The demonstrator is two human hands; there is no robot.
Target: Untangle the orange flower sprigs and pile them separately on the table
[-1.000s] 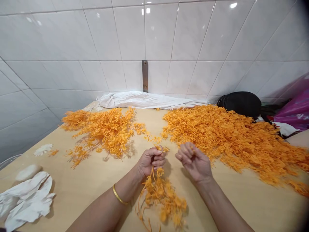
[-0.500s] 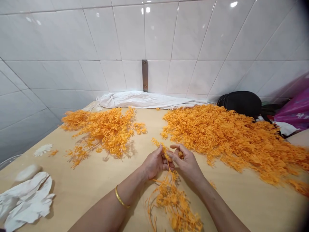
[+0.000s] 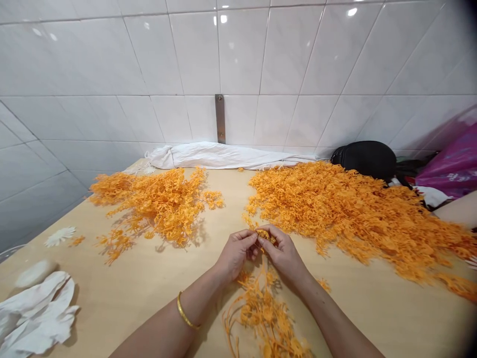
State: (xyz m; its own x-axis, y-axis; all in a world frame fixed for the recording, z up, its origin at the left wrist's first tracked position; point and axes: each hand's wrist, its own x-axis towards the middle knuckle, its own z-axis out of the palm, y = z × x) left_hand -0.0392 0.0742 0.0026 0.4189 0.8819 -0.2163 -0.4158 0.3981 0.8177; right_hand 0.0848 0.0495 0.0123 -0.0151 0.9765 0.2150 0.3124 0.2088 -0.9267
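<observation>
My left hand and my right hand meet above the wooden table, fingers pinched together on one orange plastic flower sprig. A gold bangle circles my left wrist. From my hands a bunch of orange sprigs trails down toward me. A big heap of orange sprigs spreads to the right of my hands. A smaller heap of orange sprigs lies to the left.
A white cloth bundle lies along the tiled wall. A black bag and a purple plastic bag sit at the back right. White crumpled cloth and a white flower piece lie at the left edge.
My two hands were apart a second ago; they have come together on the sprig. The trailing bunch has shifted slightly right and toward me.
</observation>
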